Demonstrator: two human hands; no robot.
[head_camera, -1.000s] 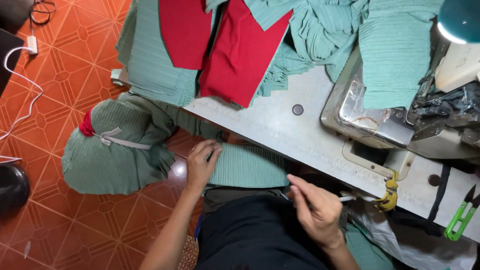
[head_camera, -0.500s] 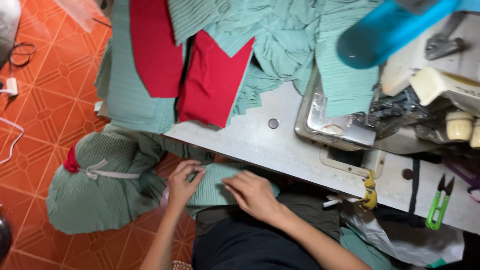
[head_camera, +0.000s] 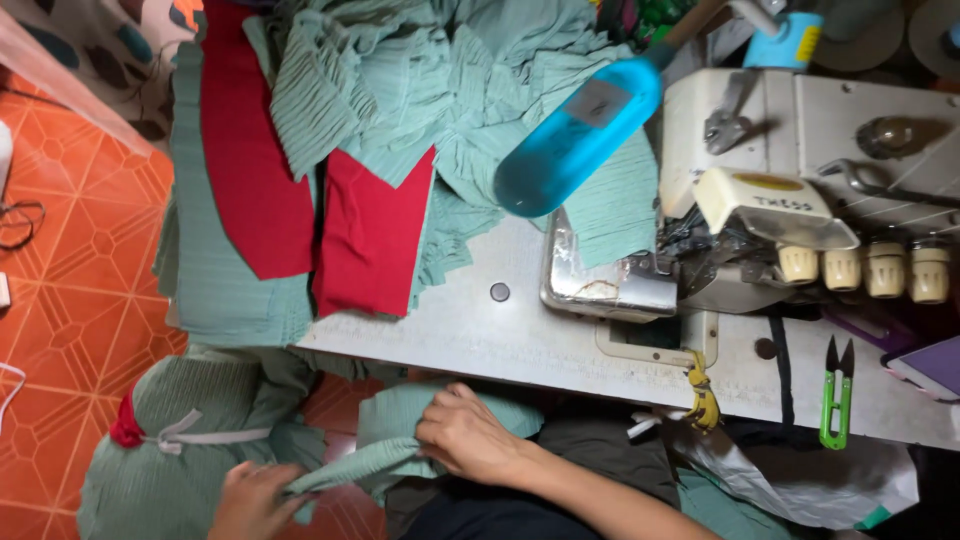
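The right hand (head_camera: 470, 435) has moved from the person's lap, right of the body, across to the green fabric piece (head_camera: 400, 440) below the table edge (head_camera: 520, 375), and now grips it. The left hand (head_camera: 250, 500) has dropped lower and pinches the same piece's stretched end. The view has swung right, bringing the sewing machine (head_camera: 800, 200) and green snips (head_camera: 835, 395) further into frame.

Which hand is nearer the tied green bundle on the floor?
Left. The left hand sits right beside the tied green bundle; the right hand is farther off, on the green fabric piece.
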